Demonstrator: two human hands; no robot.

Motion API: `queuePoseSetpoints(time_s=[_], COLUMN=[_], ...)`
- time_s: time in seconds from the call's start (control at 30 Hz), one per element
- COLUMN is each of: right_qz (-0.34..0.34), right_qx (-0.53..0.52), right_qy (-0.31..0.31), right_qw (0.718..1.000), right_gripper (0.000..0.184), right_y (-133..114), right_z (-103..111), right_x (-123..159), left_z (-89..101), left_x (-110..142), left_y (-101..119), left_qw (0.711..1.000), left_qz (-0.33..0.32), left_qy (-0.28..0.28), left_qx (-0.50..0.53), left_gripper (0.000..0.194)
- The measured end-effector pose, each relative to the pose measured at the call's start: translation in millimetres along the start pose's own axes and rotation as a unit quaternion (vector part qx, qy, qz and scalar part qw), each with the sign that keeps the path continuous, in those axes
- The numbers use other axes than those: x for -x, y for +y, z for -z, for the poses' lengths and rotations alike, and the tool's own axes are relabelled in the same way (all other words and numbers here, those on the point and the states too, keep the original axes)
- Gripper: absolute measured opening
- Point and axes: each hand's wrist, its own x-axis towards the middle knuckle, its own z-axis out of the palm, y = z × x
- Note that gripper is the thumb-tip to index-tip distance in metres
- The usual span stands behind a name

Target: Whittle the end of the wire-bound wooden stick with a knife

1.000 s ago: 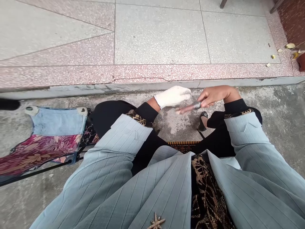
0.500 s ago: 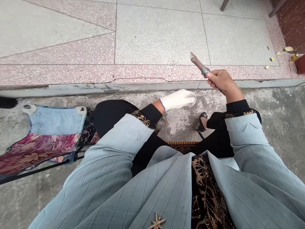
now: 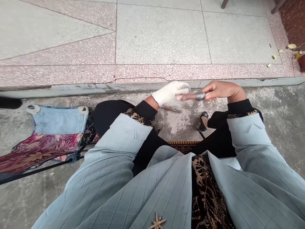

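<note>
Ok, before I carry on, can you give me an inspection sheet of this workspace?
Surface: worn, stained concrete below a raised tiled step; the step's pink border is cracked.
Things in hand: a wire-wrapped stick, blurred; a second brown piece shows by the glove, held or lying, cannot tell.
Clutter: pale and yellow scraps on the step, far right.
Hands: right hand bare, gripping the stick near its wire; left hand in a white glove, grip unclear.
Cables: nothing seen.
Surroundings: denim-and-floral fabric seat at left; blurred black object at left edge.
</note>
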Motion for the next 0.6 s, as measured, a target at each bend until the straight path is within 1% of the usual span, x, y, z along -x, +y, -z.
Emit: queuePoseSetpoints(time_s=[0.03, 0.07, 0.1, 0.17, 0.2, 0.23, 0.27, 0.33, 0.47, 0.53, 0.6], right_qz=[0.041, 0.076, 0.096, 0.082, 0.061, 0.038, 0.013, -0.029, -0.1, -0.141, -0.179], right_qx=[-0.057, -0.114, -0.16, -0.198, -0.197, -0.185, -0.167, -0.118, 0.025, 0.109, 0.177], right_qy=[0.052, 0.117, 0.187, 0.304, 0.343, 0.368, 0.383, 0.394, 0.384, 0.35, 0.277], right_qw=[0.996, 0.984, 0.965, 0.928, 0.917, 0.91, 0.909, 0.911, 0.918, 0.92, 0.927], right_gripper=[0.062, 0.064, 0.065, 0.064, 0.062, 0.059, 0.057, 0.053, 0.048, 0.042, 0.035], right_y=[-2, -4, -6, -6, -4, -2, 2, 11, 21, 20, 19], right_z=[1, 1, 1, 1, 1, 1, 1, 1, 1, 1, 0], right_x=[5, 9, 12, 12, 10, 6, 2, -8, -20, -22, -23], left_z=[-1.6, -3.8, -6.4, -12.0, -14.4, -16.3, -17.6, -18.6, -17.4, -16.1, -14.2], left_x=[0, 1, 1, 2, 3, 3, 3, 3, 1, 2, 2], left_y=[1, 3, 5, 9, 10, 11, 12, 14, 14, 13, 11], left_qw=[0.999, 0.998, 0.996, 0.993, 0.993, 0.994, 0.996, 0.997, 0.996, 0.995, 0.992], left_qz=[0.011, 0.025, 0.039, 0.055, 0.053, 0.046, 0.036, 0.018, 0.017, 0.015, 0.014], left_qy=[0.011, 0.015, 0.01, -0.017, -0.029, -0.039, -0.046, -0.062, -0.081, -0.084, -0.082], left_qx=[0.032, 0.059, 0.08, 0.1, 0.099, 0.09, 0.073, 0.036, -0.017, -0.052, -0.094], left_gripper=[0.023, 0.023, 0.023, 0.024, 0.024, 0.023, 0.023, 0.023, 0.027, 0.029, 0.032])
